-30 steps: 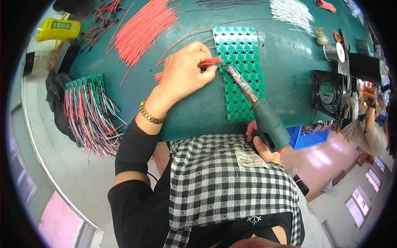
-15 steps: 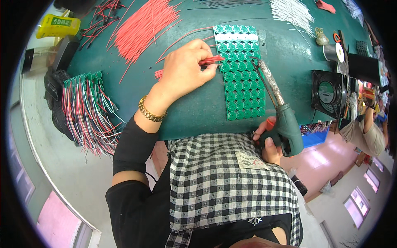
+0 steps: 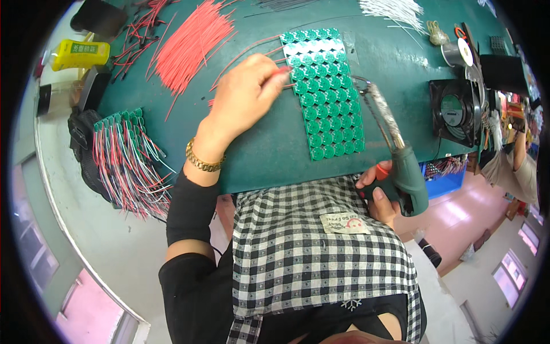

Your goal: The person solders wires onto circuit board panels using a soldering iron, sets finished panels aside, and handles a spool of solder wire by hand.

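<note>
My left hand (image 3: pixel 243 100) pinches a bundle of red wires (image 3: pixel 282 71) beside the left edge of a green circuit board panel (image 3: pixel 328 117). The panel lies flat, made of rows of small round boards with one whitish row near the far end. Several red wires run left from its far left edge, some passing behind my hand. My right hand (image 3: pixel 379 198) is wrapped around the grip of a dark green soldering gun (image 3: pixel 411 180). Its long metal tip is just off the panel's right edge. Some of my right fingers are hidden behind the handle.
A pile of red wires (image 3: pixel 192 49) lies far left, white wires (image 3: pixel 395 14) far right. Wired round boards (image 3: pixel 129 155) hang at the table's left edge. A black fan (image 3: pixel 454 112) and a wire spool (image 3: pixel 457 53) stand right. A yellow bottle (image 3: pixel 80 54) sits far left.
The soldering gun's tip has moved from over the panel to beyond its right edge. My left hand has turned slightly, and its red wires sit farther from the panel. The view has shifted somewhat.
</note>
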`<state>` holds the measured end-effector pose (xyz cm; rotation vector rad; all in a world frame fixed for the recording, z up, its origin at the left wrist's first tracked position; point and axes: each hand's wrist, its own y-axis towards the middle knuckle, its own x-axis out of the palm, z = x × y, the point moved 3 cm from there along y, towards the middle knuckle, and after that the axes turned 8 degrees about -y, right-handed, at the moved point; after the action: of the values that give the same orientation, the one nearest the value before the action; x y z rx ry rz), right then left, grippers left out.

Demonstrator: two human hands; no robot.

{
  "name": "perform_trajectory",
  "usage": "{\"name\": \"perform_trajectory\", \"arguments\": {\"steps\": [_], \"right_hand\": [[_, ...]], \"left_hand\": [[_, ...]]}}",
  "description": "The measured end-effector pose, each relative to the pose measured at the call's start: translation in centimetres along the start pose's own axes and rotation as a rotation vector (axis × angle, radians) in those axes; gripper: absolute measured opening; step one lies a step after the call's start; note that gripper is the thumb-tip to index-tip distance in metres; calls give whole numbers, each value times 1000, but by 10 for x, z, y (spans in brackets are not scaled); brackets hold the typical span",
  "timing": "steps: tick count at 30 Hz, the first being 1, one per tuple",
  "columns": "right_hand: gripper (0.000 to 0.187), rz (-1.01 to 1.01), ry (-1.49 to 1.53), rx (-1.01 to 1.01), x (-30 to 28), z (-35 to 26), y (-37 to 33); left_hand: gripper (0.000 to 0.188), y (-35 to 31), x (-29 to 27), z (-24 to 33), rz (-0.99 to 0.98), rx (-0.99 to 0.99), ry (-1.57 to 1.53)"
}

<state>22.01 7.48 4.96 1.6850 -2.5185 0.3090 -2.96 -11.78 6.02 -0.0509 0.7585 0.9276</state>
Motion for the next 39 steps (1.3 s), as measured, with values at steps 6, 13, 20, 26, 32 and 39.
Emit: {"name": "perform_trajectory", "arguments": {"steps": [6,13,20,26,32,39], "right_hand": [[54,-95,-72,53,6,13,-2],[42,-196,-159,21,13,20,0],[27,-195,-348,53,16,13,4],[15,-197,-458,-44,21,4,10],[16,-258,-800,-67,16,3,9],[14,-288,-899,-153,17,0,13]], "left_hand": [[16,-6,-13,20,133,-96,-123],[9,-21,11,25,63,-195,-158],[10,-16,13,15,12,-280,-103],[13,-17,16,14,2,-317,-95],[12,-16,16,15,9,-284,-68],[10,-16,16,15,25,-261,-47]]}}
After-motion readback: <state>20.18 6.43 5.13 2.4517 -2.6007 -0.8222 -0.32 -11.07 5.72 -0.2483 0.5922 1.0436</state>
